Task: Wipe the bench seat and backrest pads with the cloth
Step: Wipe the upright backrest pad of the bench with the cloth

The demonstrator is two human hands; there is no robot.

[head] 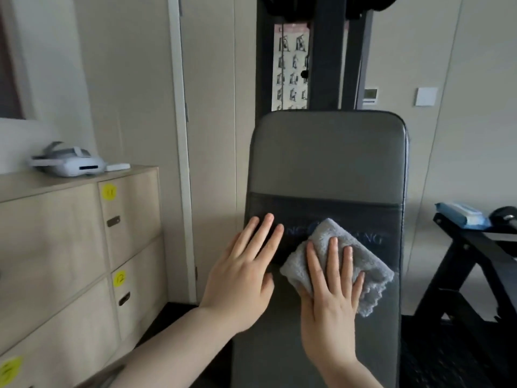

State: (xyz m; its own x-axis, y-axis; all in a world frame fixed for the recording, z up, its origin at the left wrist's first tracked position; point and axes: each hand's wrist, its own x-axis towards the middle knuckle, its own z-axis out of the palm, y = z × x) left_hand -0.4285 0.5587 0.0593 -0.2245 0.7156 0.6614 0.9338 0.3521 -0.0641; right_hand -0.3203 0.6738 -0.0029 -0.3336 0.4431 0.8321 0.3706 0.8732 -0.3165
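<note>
across the middle of the pad [327, 163], on its dark lettered band, the right hand [330, 301] presses a grey cloth [340, 264] flat against the surface. its fingers [333, 249] are straight and slightly spread on top of the cloth, nothing curled around it. the cloth is bunched and folded, covering the centre of the lettering, with its scalloped lower corner hanging toward the pad's right edge.

the left hand [243, 273] lies flat just beside the cloth, at the pad's left edge, its fingers straight and close together, the tips on the dark band. it does not touch the cloth. both bare forearms come in from the bottom of the view.

the pad is grey, tilted up and away, with rounded top corners. whether a seat pad lies below cannot be told.

behind the pad's top edge stands a black frame [324, 57] with a sheet of exercise pictures [291, 65] between its uprights. left of the pad is a pale wooden cabinet [70, 247] with drawers bearing yellow round stickers [108, 192]; on its top near the wall rest a white headset [70, 161] and a small white box [117, 166]. right of the pad, well apart, a black rack [475, 247] carries a blue wipes pack [461, 215] and a dark round object at the view's right edge. a white switch [426, 96] sits on the wall.
</note>
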